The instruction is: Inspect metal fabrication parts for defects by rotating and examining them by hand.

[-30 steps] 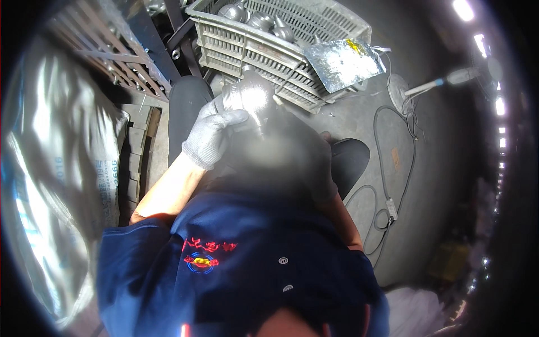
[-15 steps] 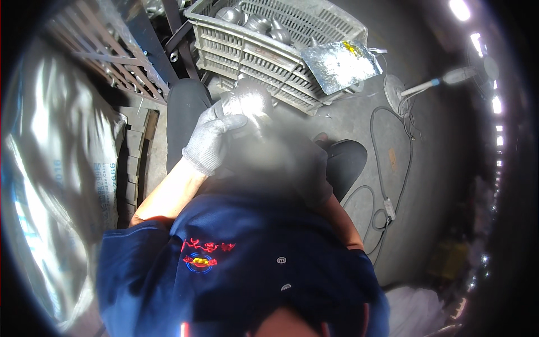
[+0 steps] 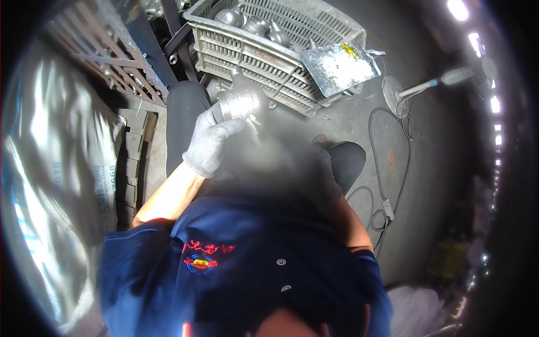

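Observation:
In my gloved left hand [image 3: 208,146] is a rounded silvery metal part [image 3: 247,104] with ridged bands and a narrow neck, held above my lap. The fingers and thumb close round its lower left side. A pale, thin tip [image 3: 255,126] shows against the part's underside; what it belongs to is lost in a grey smear over the middle of the view. My right hand [image 3: 323,182], dark and gloved, lies mostly within that smear at the right of my lap. Its fingers cannot be made out, nor whether they hold anything.
Ahead stands a grey slatted plastic crate [image 3: 252,53] with several similar metal parts [image 3: 258,25]; a shiny sheet [image 3: 342,70] hangs at its corner. Left are a white woven sack [image 3: 62,185], a pallet [image 3: 132,163] and a metal rack [image 3: 112,50]. Right are a standing fan [image 3: 435,83] and a cable [image 3: 387,208].
The metal part has turned slightly, so its neck and ridges show more plainly with less glare. My right hand and forearm have shifted a little to the right and toward me.

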Tool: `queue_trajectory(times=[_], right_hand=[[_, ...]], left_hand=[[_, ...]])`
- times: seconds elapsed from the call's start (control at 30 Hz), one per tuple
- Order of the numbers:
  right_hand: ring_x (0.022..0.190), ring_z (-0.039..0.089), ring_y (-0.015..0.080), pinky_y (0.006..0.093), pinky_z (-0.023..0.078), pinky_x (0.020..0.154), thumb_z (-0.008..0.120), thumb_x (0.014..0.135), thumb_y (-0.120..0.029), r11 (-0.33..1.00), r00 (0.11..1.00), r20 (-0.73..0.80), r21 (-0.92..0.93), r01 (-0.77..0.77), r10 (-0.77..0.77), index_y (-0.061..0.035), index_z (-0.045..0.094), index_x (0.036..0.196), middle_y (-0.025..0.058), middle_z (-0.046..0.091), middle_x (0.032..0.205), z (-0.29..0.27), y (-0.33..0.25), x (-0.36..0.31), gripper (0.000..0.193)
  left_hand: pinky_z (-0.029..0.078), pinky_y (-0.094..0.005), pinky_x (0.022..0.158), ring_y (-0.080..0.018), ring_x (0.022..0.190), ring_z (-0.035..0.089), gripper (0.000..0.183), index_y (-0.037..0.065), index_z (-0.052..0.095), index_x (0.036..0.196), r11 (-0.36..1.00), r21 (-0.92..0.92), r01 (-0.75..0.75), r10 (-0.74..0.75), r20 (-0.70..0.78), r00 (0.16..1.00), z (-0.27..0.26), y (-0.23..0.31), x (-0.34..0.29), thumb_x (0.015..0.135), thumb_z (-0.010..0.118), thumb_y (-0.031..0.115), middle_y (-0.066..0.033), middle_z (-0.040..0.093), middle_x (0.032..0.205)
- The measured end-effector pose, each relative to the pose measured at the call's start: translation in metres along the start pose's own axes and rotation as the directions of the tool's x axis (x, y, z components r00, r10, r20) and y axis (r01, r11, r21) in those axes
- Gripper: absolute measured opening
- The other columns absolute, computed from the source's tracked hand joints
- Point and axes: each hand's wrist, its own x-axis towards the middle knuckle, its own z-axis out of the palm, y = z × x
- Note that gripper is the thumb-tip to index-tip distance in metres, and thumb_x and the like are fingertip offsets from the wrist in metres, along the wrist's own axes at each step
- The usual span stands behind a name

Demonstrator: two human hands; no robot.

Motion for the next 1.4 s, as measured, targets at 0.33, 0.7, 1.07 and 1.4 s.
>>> queue_trajectory(times=[0.33, 0.7, 1.07, 1.4], right_hand=[[0.063, 0.061, 0.0106, 0.0264, 0.049, 0.061, 0.057, 0.094, -0.013, 0.762, 0.963, 0.174, 0.589, -0.270, 0.206, -0.0044, 0.064, 0.123, 0.0083, 0.069, 0.081, -0.004, 0.015, 0.010, 0.031], [0.058, 0.054, 0.0060, 0.0235, 0.046, 0.053, 0.055, 0.096, -0.016, 0.642, 0.940, 0.235, 0.687, -0.341, 0.247, -0.0022, 0.062, 0.126, 0.0031, 0.066, 0.076, -0.021, 0.006, 0.022, 0.034], [0.075, 0.065, 0.0317, 0.0412, 0.050, 0.069, 0.059, 0.087, -0.007, 0.992, 0.993, 0.113, 0.117, -0.047, 0.034, -0.0119, 0.066, 0.120, 0.0167, 0.066, 0.080, -0.029, -0.002, 0.010, 0.034], [0.074, 0.067, 0.0269, 0.0380, 0.052, 0.074, 0.058, 0.088, -0.008, 0.983, 0.985, 0.137, 0.137, -0.124, 0.105, -0.0101, 0.065, 0.121, 0.0157, 0.068, 0.081, -0.029, 0.000, 0.010, 0.034]], left_hand=[[0.046, -0.0299, 0.096, -0.0152, 0.106, 0.061, 0.045, -0.002, 0.056, 0.128, 0.994, 0.106, -0.023, 0.020, 0.026, 0.999, -0.003, 0.002, -0.004, 0.083, 0.056, -0.003, -0.0084, 0.065, 0.118], [0.047, -0.0280, 0.091, -0.0127, 0.102, 0.060, 0.043, -0.001, 0.057, 0.126, 0.998, 0.067, 0.022, -0.022, 0.004, 1.000, -0.002, 0.002, -0.006, 0.083, 0.058, -0.001, -0.0058, 0.065, 0.114], [0.048, -0.0295, 0.092, -0.0159, 0.099, 0.062, 0.044, -0.002, 0.057, 0.125, 0.995, -0.058, 0.081, -0.081, -0.004, 0.997, -0.004, 0.003, -0.005, 0.081, 0.057, -0.003, -0.0078, 0.066, 0.112], [0.048, -0.0299, 0.090, -0.0151, 0.100, 0.062, 0.044, -0.002, 0.057, 0.126, 0.998, 0.001, 0.055, -0.055, 0.007, 0.998, 0.001, 0.003, -0.008, 0.082, 0.056, -0.004, -0.0071, 0.065, 0.113]])
